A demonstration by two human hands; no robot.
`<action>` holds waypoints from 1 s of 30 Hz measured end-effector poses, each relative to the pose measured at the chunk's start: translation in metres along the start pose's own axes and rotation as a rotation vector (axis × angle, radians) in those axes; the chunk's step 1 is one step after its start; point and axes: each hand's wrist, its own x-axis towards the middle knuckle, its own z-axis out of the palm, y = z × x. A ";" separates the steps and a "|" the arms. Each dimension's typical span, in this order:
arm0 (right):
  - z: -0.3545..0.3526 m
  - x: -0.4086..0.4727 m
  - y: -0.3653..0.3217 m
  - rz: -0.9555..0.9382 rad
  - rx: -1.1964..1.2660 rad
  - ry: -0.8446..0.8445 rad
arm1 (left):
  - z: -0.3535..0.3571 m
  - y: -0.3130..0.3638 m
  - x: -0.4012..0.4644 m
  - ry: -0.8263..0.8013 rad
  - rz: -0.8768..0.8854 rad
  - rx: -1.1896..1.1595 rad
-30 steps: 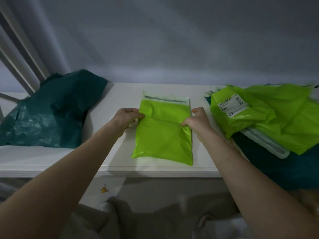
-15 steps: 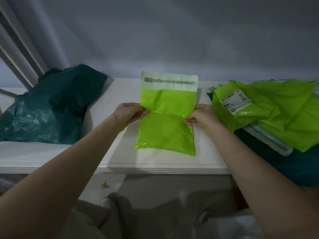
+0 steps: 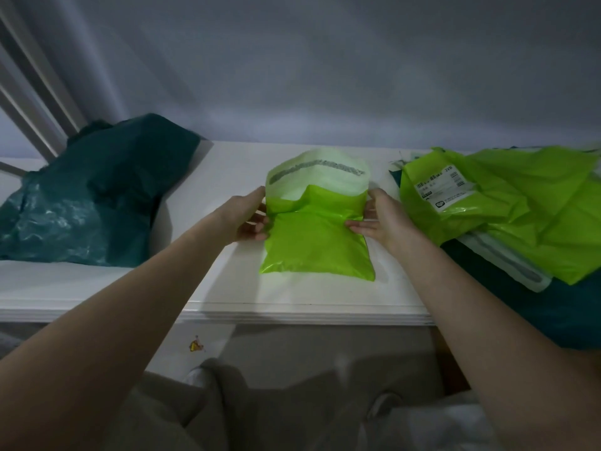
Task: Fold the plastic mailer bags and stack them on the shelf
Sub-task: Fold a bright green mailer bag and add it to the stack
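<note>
One pale grey wall (image 3: 325, 76) backs one white shelf (image 3: 292, 307). On it lie one crumpled dark teal plastic bag (image 3: 91, 196) at left, one loose heap of lime-green mailer bags (image 3: 507, 216) at right, and one lime-green plastic mailer (image 3: 317, 245) in the middle. Left hand (image 3: 244, 216) and right hand (image 3: 383, 219) pinch its raised flap's side edges with their fingers.

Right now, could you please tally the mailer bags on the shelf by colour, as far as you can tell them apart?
Green bags: 2, one held by both hands, one with a label in the right pile
Teal bags: 2, one at left, one under the right pile
Total: 4; any more in the pile are hidden.
</note>
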 end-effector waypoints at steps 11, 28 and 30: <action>0.001 -0.003 -0.005 0.056 -0.034 -0.088 | 0.001 -0.005 0.004 -0.125 0.172 -0.134; -0.001 -0.006 0.004 -0.054 -0.006 -0.129 | -0.001 -0.008 0.001 -0.139 0.176 -0.168; -0.003 -0.002 0.006 -0.089 -0.086 -0.133 | 0.000 -0.008 -0.002 -0.126 0.182 -0.108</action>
